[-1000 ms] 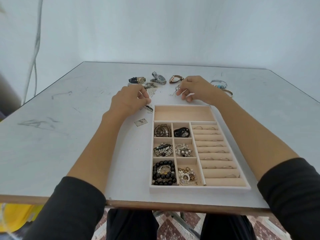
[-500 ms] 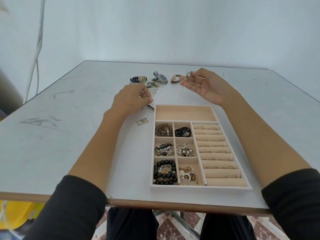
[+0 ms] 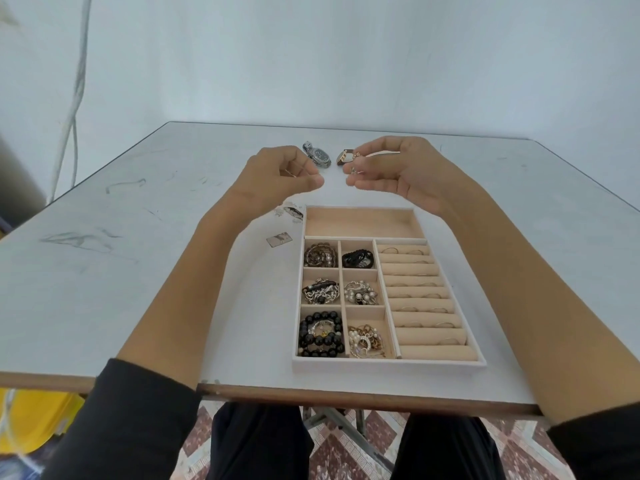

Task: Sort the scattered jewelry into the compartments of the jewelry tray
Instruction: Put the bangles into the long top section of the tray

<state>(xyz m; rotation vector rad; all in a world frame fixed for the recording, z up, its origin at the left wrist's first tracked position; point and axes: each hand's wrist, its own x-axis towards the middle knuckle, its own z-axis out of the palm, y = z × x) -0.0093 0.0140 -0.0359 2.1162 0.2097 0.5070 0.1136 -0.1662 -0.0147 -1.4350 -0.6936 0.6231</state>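
Observation:
The beige jewelry tray (image 3: 388,364) lies near the table's front edge, its six small compartments filled with bracelets and beads and its ring rolls holding several rings. The long top compartment (image 3: 360,223) holds nothing. Both hands hover above the table beyond the tray. My right hand (image 3: 398,171), palm turned inward, pinches small sparkly pieces of jewelry (image 3: 356,169) at its fingertips. My left hand (image 3: 280,176) has its fingers curled around something thin and small that I cannot make out.
A silver watch (image 3: 317,155) and a brown-strap watch (image 3: 344,156) lie on the table behind my hands. Small loose pieces (image 3: 292,212) and a small flat tag (image 3: 279,239) sit left of the tray. The table's front edge is close to my lap.
Both hands have lifted off the table and drawn together above the tray's far end. My right hand turned palm inward with jewelry in its fingertips.

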